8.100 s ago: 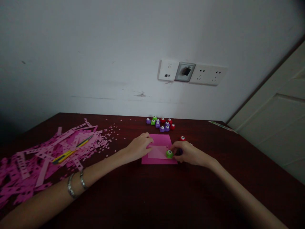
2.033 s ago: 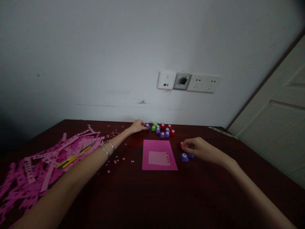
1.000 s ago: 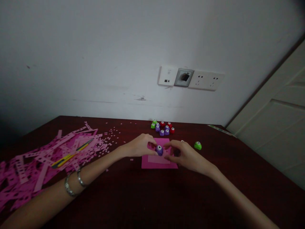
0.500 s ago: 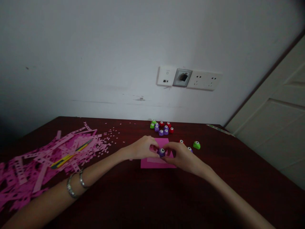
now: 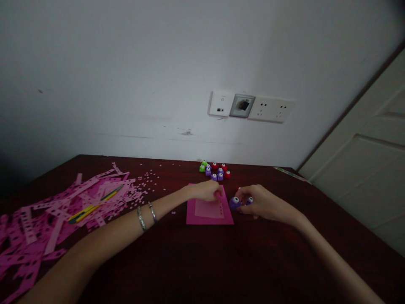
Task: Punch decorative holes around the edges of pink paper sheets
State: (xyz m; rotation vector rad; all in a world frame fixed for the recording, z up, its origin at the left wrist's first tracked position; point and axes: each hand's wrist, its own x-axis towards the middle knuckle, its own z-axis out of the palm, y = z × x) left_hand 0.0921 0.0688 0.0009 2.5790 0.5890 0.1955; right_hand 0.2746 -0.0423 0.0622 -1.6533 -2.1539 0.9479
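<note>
A pink paper sheet (image 5: 202,216) lies flat on the dark wooden table (image 5: 196,261), with a paler pink piece (image 5: 209,208) on top. My left hand (image 5: 207,192) rests on the sheet's upper edge, fingers curled down onto the paper. My right hand (image 5: 261,202) sits just right of the sheet, fingers closed around a small purple paper punch (image 5: 234,202) at the sheet's right edge. A second purple punch (image 5: 249,200) peeks from under the same hand.
A cluster of several small red, purple and green punches (image 5: 215,170) stands near the wall. Pink punched strips and confetti (image 5: 63,207) cover the left side, with a yellow utility knife (image 5: 91,207) among them. Wall sockets (image 5: 251,107) and a door (image 5: 363,160) are behind and right.
The purple punch went from the middle of the sheet to its right edge in my right hand. My left hand let go of it and settled on the sheet's top edge.
</note>
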